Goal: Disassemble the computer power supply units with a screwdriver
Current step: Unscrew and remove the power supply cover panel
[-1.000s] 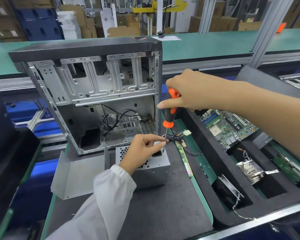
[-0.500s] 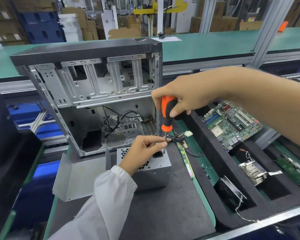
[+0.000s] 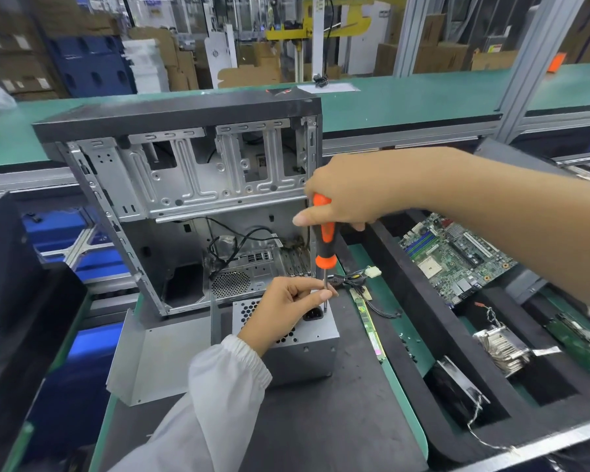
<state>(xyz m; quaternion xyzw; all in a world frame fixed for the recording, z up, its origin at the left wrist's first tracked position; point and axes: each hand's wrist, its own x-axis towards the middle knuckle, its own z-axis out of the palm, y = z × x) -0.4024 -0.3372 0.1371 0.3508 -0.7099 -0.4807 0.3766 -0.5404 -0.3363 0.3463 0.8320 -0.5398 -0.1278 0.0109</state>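
Note:
A grey metal power supply unit (image 3: 300, 349) stands on the dark mat in front of me, its perforated face up. My left hand (image 3: 283, 311) rests on its top, thumb and fingers pinched around the thin shaft of the screwdriver. The orange and black screwdriver (image 3: 324, 243) stands upright, tip down at the unit's top right corner beside the black power socket. My right hand (image 3: 341, 195) grips the top of its handle from above. A bundle of wires with a white plug (image 3: 372, 272) trails from the unit to the right.
An open computer case (image 3: 191, 199) stands right behind the unit. A bent metal cover (image 3: 150, 362) lies at the left. A memory stick (image 3: 370, 330) lies on the green edge. The black foam tray (image 3: 419, 321) at the right holds a motherboard (image 3: 453, 257), heatsink (image 3: 501, 349) and fan (image 3: 457, 393).
My right hand has shifted its grip on the screwdriver handle while the tool stays upright at the same corner. My left hand keeps pinching the shaft.

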